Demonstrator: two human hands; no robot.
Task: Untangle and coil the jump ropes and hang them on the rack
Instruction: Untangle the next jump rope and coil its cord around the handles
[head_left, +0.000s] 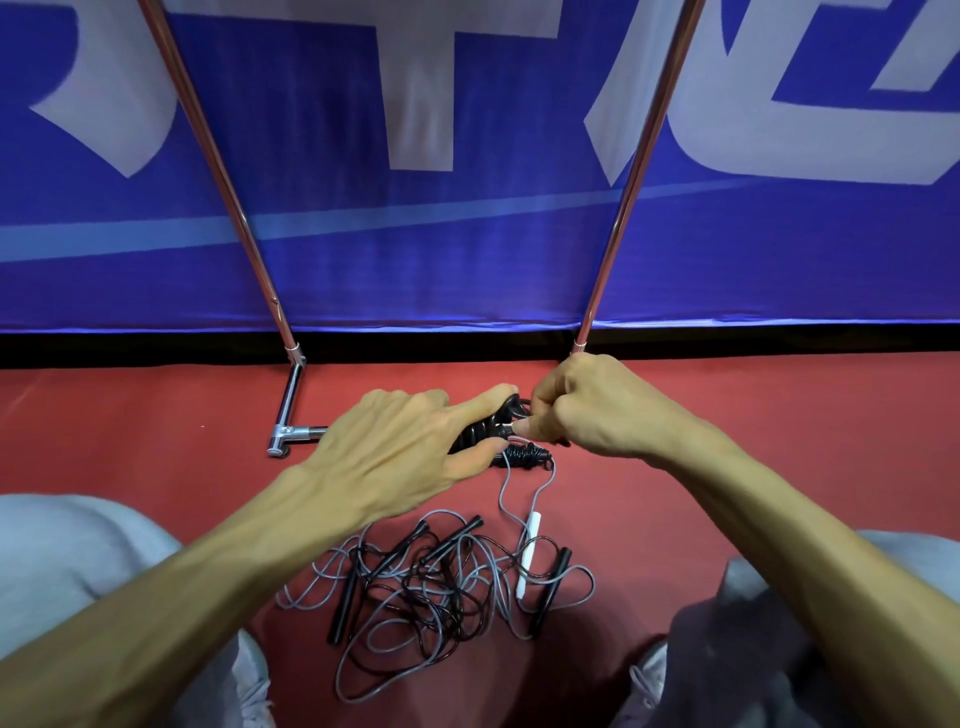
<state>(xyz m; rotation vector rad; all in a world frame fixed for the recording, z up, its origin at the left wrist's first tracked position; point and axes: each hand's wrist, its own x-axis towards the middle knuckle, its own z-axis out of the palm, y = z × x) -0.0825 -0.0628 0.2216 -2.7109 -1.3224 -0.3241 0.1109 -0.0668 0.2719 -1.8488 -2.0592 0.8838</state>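
My left hand (395, 452) grips a black jump rope handle (475, 434) above the red floor. My right hand (576, 410) pinches the cord at the handle's end, where black cord is wound into a small coil (524, 457). A grey cord (506, 493) hangs from the coil down to a white handle (531, 545). Below, a tangled pile of black and grey ropes (431, 587) with several black handles lies on the floor between my knees. The metal rack's two poles (623, 208) rise behind my hands.
The rack's base bar (288, 410) lies on the red floor (156, 426) left of my hands. A blue banner with white lettering (467, 234) stands close behind the rack. My grey-clad knees (78, 561) and white shoes frame the pile on both sides.
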